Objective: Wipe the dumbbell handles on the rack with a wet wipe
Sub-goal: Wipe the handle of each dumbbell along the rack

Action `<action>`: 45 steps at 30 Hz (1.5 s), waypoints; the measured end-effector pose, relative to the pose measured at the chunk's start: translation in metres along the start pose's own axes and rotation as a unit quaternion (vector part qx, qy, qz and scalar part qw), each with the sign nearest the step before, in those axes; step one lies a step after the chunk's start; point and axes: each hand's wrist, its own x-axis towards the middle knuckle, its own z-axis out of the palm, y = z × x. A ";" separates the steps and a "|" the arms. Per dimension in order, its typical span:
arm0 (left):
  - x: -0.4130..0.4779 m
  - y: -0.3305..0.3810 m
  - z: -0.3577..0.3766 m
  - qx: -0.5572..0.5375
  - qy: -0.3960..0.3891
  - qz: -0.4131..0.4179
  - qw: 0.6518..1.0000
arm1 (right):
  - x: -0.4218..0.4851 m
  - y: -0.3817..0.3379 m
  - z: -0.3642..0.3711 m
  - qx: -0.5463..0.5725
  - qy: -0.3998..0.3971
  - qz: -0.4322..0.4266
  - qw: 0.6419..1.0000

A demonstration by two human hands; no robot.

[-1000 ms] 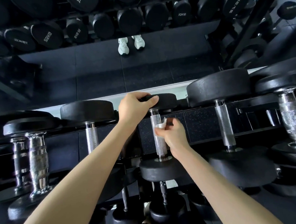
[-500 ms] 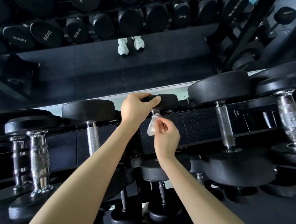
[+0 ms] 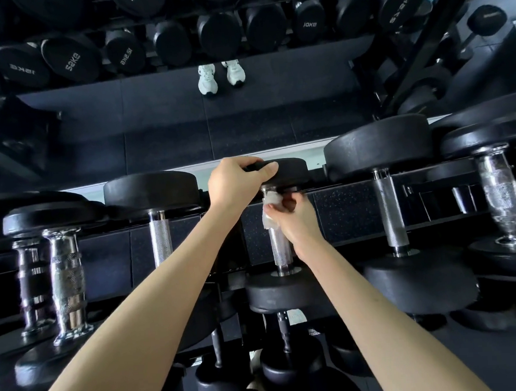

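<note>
A small black dumbbell lies on the rack in the middle, its knurled steel handle (image 3: 280, 251) running away from me. My left hand (image 3: 235, 181) grips the rim of its far head (image 3: 291, 171). My right hand (image 3: 294, 220) wraps a white wet wipe (image 3: 271, 208) around the upper part of the handle, just below that head. The near head (image 3: 282, 292) sits below my right wrist.
More dumbbells line the rack: one with a steel handle (image 3: 161, 240) to the left, chrome ones (image 3: 67, 280) further left, a big one (image 3: 391, 215) and a chrome one (image 3: 503, 200) to the right. A mirror behind reflects weights and white shoes (image 3: 220, 76).
My right hand lifted the wipe off the handle half a second ago, then came back and closed it around the handle's top. My left hand stayed on the far head.
</note>
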 end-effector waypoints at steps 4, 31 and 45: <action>0.001 -0.001 -0.001 0.002 -0.005 0.002 1.000 | -0.010 0.013 -0.013 -0.044 -0.037 0.062 0.996; 0.006 -0.006 -0.004 0.000 -0.016 0.022 1.000 | -0.063 0.001 0.003 -0.609 -0.054 -0.028 0.791; -0.004 0.002 0.011 0.186 0.056 0.109 0.975 | -0.115 -0.017 -0.134 -0.215 0.081 -0.119 0.966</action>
